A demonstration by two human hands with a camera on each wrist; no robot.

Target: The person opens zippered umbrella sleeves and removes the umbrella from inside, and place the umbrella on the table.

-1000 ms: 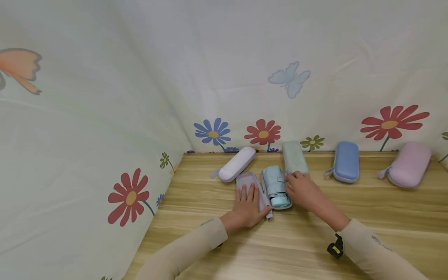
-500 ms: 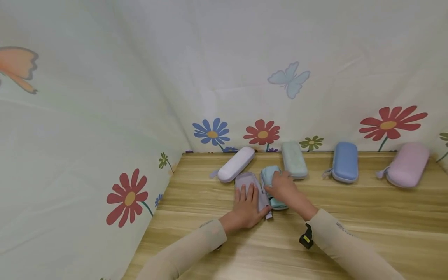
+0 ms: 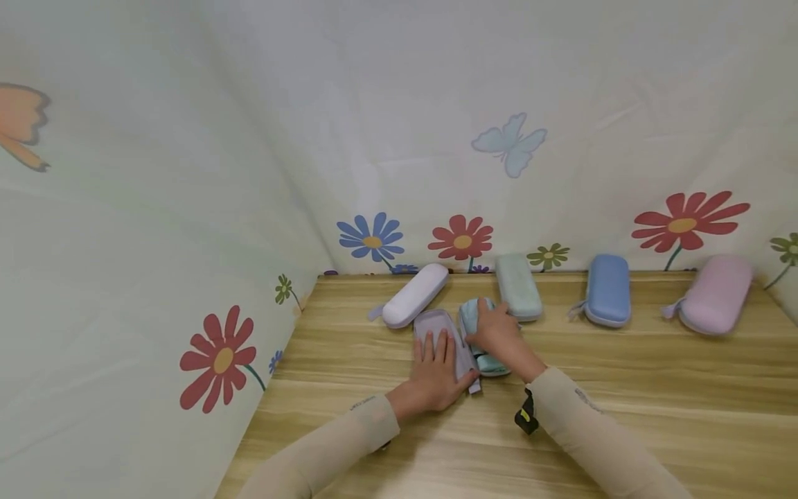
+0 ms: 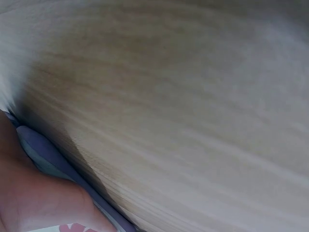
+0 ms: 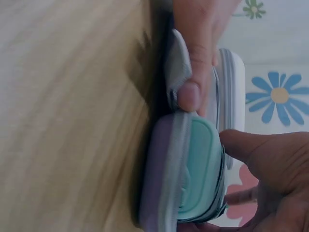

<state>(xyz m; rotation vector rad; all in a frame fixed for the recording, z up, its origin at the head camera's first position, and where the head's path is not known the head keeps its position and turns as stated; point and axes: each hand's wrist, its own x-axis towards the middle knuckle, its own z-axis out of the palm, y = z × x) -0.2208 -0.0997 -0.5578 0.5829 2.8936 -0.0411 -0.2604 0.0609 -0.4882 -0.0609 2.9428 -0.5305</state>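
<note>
A pale purple zip case [image 3: 434,321] lies unfolded on the table, its edge also in the left wrist view [image 4: 43,150]. My left hand [image 3: 433,381] rests on its left half, fingers spread and straight. In its right half sits a light teal folded bundle [image 3: 471,315], apparently a compact umbrella, with a mint end piece [image 5: 199,164] facing the right wrist camera. My right hand [image 3: 501,339] grips the bundle from above, thumb on one side and fingers on the other; its palm hides the middle. The left thumb [image 5: 189,96] touches the case rim near its pull tab.
Behind the open case lie a white case [image 3: 415,296] and a pale green case [image 3: 519,287], the latter close to my right hand. Farther right are a blue case [image 3: 609,290] and a pink case [image 3: 717,294]. A flowered cloth wall [image 3: 405,159] borders the wooden table [image 3: 623,416].
My right hand has moved left from the bundle's right edge onto its top and now grips it. My left hand stays on the case. The head view has shifted slightly.
</note>
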